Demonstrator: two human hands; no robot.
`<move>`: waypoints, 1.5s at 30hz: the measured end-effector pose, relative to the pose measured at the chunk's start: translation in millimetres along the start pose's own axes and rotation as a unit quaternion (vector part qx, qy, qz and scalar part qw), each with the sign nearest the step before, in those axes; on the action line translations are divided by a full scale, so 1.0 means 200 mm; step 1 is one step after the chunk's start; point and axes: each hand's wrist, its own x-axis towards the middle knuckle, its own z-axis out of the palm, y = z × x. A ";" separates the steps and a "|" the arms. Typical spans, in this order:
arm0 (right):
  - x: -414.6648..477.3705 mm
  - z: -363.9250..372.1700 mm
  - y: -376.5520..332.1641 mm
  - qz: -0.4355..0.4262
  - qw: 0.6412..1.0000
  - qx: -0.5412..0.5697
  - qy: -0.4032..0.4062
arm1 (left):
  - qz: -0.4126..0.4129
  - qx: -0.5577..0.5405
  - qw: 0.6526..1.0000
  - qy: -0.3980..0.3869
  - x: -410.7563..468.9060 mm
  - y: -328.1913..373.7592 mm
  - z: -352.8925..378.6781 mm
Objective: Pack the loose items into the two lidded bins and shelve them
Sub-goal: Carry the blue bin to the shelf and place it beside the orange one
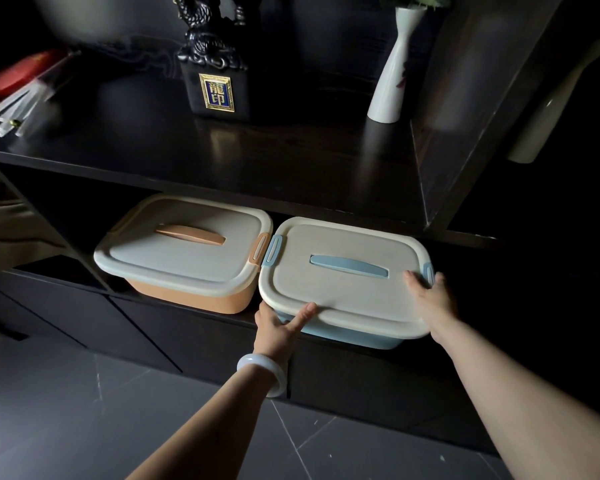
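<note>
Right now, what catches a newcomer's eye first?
An orange plastic bin with a pale lid sits under the dark shelf top; beside it, a blue plastic bin with a pale lid is held by the left hand and right hand. Above stands a slim white ceramic vase.

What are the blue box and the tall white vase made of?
The blue box looks like smooth, matte plastic: it has a moulded lid and clip latches. The white vase looks like glazed ceramic, going by its shiny surface, though it might be glass.
</note>
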 end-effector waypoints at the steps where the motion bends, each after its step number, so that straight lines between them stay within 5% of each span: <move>1: 0.00 0.00 0.00 0.001 1.000 -0.001 0.001 | -0.001 0.001 1.000 -0.001 0.00 0.00 0.00; 26: -0.04 -0.02 -0.03 0.007 1.000 -0.025 -0.006 | -0.025 0.006 1.000 0.009 -0.03 0.03 0.00; 45: -0.31 -0.04 -0.05 -0.044 0.975 -0.216 0.013 | -0.089 0.141 0.986 -0.016 0.01 0.10 -0.04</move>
